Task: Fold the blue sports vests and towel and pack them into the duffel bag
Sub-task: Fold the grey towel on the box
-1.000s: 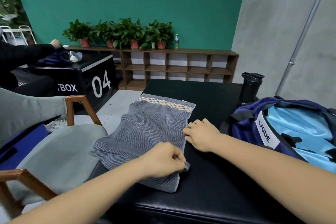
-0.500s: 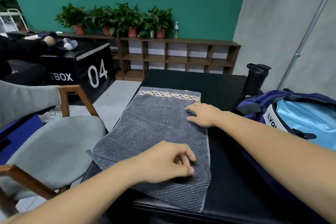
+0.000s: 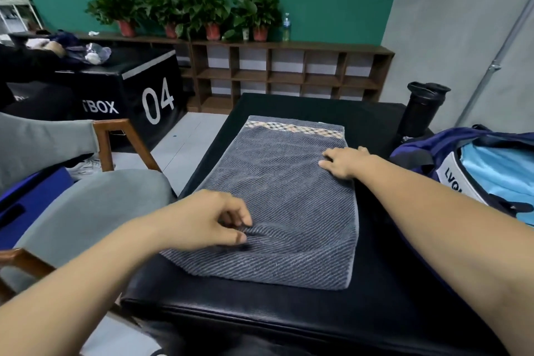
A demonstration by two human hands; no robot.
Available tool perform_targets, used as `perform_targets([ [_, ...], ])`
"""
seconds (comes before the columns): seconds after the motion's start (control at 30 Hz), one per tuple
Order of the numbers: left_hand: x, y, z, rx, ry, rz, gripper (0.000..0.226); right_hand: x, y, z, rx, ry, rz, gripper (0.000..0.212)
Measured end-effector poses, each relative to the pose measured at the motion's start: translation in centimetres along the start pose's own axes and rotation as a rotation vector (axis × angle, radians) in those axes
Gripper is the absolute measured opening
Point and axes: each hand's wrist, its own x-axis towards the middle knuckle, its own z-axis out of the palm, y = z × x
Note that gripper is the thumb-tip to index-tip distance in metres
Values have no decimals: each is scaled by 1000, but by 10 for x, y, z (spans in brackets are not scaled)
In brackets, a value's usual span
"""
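Light-blue fabric (image 3: 500, 165) lies inside the duffel bag (image 3: 416, 153).

A black padded bench (image 3: 390, 283) bears a grey towel (image 3: 289, 196) at its centre, a duffel bag (image 3: 427, 153) at three o'clock and a black flask (image 3: 422, 113) at one o'clock.

Left hand (image 3: 202, 221): bare, at the lower centre-left of the frame; wrist uncovered.
Right hand (image 3: 345, 162): bare, right of centre; nails too small to judge.
Left forearm (image 3: 86, 274): uncovered from the wrist to the lower left corner.
Right forearm (image 3: 433, 211): uncovered from the wrist to the lower right edge, drawn broad there by the wide lens.
Clothing: dark fabric (image 3: 219, 338) at the bottom centre, below the tabletop's (image 3: 375, 312) near edge; whether it is a garment cannot be told.
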Motion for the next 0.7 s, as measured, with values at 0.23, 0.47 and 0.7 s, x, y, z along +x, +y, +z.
perform_targets([
  [0.23, -18, 23, 20, 19, -78, 114, 42, -52, -32, -9, -100, 126, -91, 67],
  [0.47, -13, 23, 40, 233, -106, 132, 34, -198, -58, 12, 99, 349, -455, 36],
  [0.7, -1, 25, 32, 148, -44, 72, 15, -266, -63, 71, 105, 458, -747, 39],
])
